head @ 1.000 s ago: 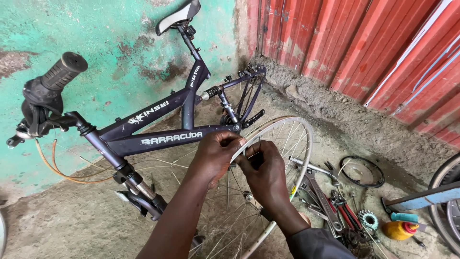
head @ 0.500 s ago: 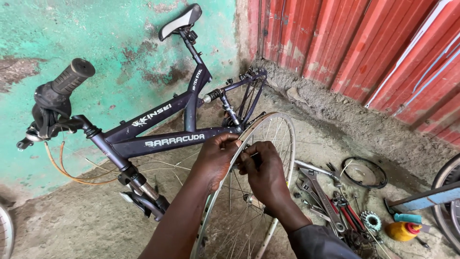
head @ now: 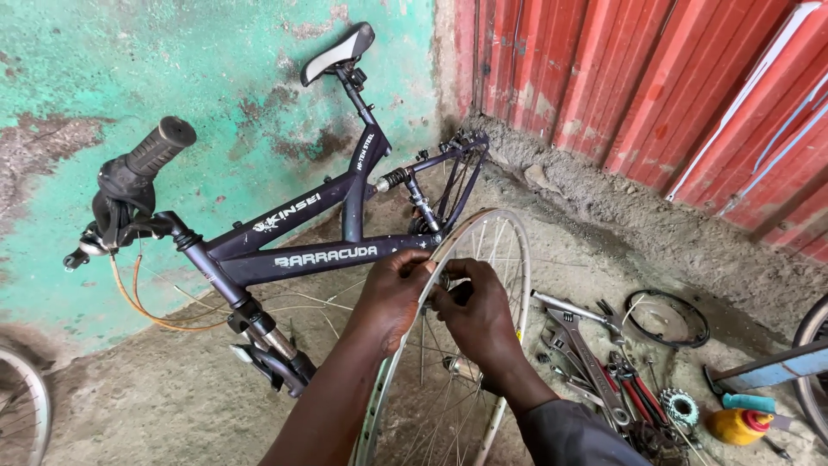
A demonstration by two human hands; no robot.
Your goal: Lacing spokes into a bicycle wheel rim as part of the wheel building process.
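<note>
A dark purple bicycle frame [head: 293, 250] leans against the flaking turquoise wall [head: 216, 95], saddle [head: 338, 53] up and rubber handlebar grip [head: 159, 145] jutting toward me; it has no wheels fitted. To the right runs a red corrugated metal wall [head: 655, 78]. On the dirt floor lie spanners and pliers [head: 595, 362], a black ring [head: 666, 318], a small cog [head: 680, 406] and a yellow bottle with a red cap [head: 735, 425].

A bare spoked wheel rim [head: 509, 259] stands upright in front of the frame, between it and the person. The left hand [head: 392, 298] curls over the rim's top left edge, fingers closed on it. The right hand [head: 479, 315] is pinched shut on something small and dark at the rim; I cannot tell what.

Compared with half a second back, both hands keep the same grip, and the rim has barely shifted.
</note>
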